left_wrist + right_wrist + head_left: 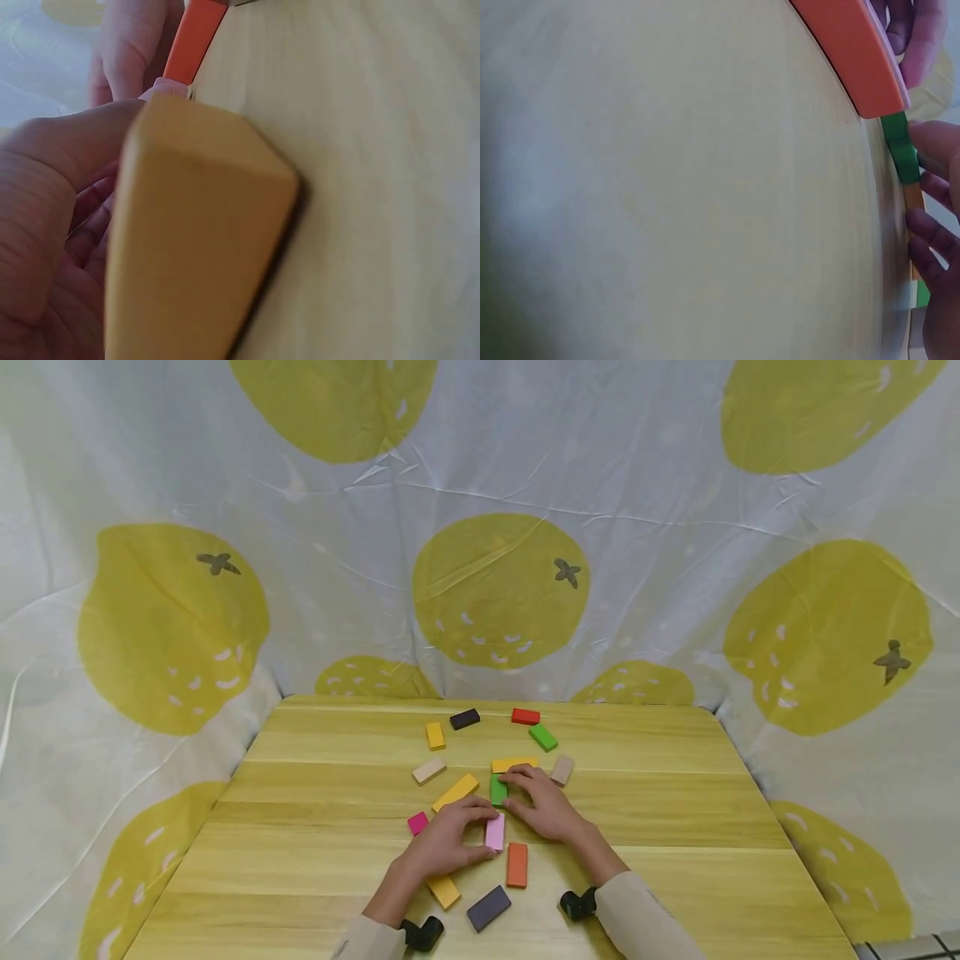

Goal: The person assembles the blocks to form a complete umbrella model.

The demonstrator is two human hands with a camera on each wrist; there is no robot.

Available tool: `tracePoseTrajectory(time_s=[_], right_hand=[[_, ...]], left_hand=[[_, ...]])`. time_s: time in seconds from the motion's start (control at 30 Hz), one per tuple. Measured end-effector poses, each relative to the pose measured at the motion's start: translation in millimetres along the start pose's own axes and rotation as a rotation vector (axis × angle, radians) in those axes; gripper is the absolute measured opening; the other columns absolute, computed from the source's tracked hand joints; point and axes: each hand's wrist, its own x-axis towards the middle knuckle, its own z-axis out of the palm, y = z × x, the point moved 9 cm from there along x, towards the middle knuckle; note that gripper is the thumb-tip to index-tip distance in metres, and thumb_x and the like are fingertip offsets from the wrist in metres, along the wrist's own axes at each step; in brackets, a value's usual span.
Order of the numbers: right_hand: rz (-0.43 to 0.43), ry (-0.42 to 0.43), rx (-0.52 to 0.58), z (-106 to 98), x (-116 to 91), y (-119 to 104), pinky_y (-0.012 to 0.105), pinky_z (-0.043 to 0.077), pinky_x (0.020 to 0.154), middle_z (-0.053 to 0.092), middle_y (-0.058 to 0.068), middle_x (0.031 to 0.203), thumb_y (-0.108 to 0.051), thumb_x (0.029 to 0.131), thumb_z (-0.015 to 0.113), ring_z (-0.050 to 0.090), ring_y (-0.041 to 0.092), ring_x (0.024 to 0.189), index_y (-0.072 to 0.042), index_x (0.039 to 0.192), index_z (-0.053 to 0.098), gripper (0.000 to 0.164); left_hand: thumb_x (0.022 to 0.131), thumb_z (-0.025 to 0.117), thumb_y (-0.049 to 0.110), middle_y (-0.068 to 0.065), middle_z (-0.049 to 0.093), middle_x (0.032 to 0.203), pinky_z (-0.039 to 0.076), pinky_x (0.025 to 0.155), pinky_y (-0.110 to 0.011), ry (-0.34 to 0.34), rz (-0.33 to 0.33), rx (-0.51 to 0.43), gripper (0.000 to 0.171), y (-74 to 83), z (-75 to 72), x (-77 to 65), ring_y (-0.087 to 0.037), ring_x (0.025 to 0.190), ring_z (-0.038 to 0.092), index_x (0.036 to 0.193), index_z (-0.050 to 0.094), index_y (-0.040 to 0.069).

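A pink block (495, 832) lies between the thumb and fingers of my left hand (446, 841), which pinches it by its ends. Just beyond it, my right hand (546, 806) holds a green block (498, 790) with thumb and fingertips. That green block's far end meets a yellow block (513, 765) lying crosswise, so the two form a corner. In the left wrist view a large yellow block (202, 247) hides most of the pink block (171, 87). The right wrist view shows my right thumb against the green block (901, 154).
Nearest the pink block lies an orange block (517, 865), with a dark block (489, 908) closer to me. Left of the hands are yellow (456, 792) and magenta (417, 823) blocks. Farther back lie red (526, 717), green (543, 737) and black (465, 719) blocks on the wooden table (300, 827).
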Motion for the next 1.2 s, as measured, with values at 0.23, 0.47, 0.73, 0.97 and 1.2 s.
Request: tracePoseTrajectory(time_s=[0.23,0.47,0.73,0.97,1.2], right_hand=[[-0.007,-0.002,0.002,0.2,1.3,-2.9,0.052,0.045,0.112,0.055,0.006,0.145,-0.031,0.103,0.064,0.050,0.028,0.136,-0.019,0.142,0.062,0.041],[0.000,-0.006,0.011,1.9,1.7,-3.1,0.052,0.045,0.112,0.055,0.005,0.144,-0.030,0.104,0.063,0.050,0.028,0.135,-0.018,0.142,0.063,0.040],[0.006,-0.009,0.020,2.6,1.5,-2.0,0.052,0.044,0.113,0.055,0.006,0.145,-0.028,0.103,0.064,0.049,0.029,0.136,-0.017,0.142,0.062,0.041],[0.008,0.001,0.016,2.2,0.6,0.0,0.052,0.044,0.113,0.055,0.006,0.145,-0.029,0.103,0.064,0.050,0.029,0.136,-0.017,0.142,0.062,0.041],[0.008,0.006,0.021,3.4,-0.1,1.5,0.051,0.044,0.114,0.056,0.005,0.145,-0.029,0.103,0.064,0.050,0.028,0.137,-0.017,0.142,0.062,0.040]], left_hand=[[0.087,0.084,0.039,0.005,0.063,0.133,0.051,0.108,-0.041,0.011,0.045,0.032,0.052,-2.3,1.9,7.3,-0.016,0.125,0.060,0.131,0.070,0.015],[0.084,0.086,0.041,0.005,0.061,0.130,0.052,0.106,-0.038,0.029,0.024,0.023,0.052,-5.1,1.0,8.3,-0.014,0.121,0.060,0.127,0.072,0.016],[0.092,0.078,0.042,0.000,0.057,0.136,0.055,0.097,-0.036,0.060,0.005,-0.009,0.055,-4.4,-7.4,10.1,-0.016,0.110,0.061,0.136,0.065,0.012],[0.091,0.075,0.052,-0.006,0.049,0.155,0.054,0.102,-0.041,0.019,0.012,0.001,0.073,-5.5,-4.4,16.7,-0.019,0.118,0.061,0.148,0.055,0.010],[0.089,0.078,0.050,-0.005,0.044,0.161,0.047,0.113,-0.048,-0.021,-0.009,0.009,0.079,-5.0,-1.6,19.4,-0.024,0.140,0.053,0.152,0.051,0.010]])
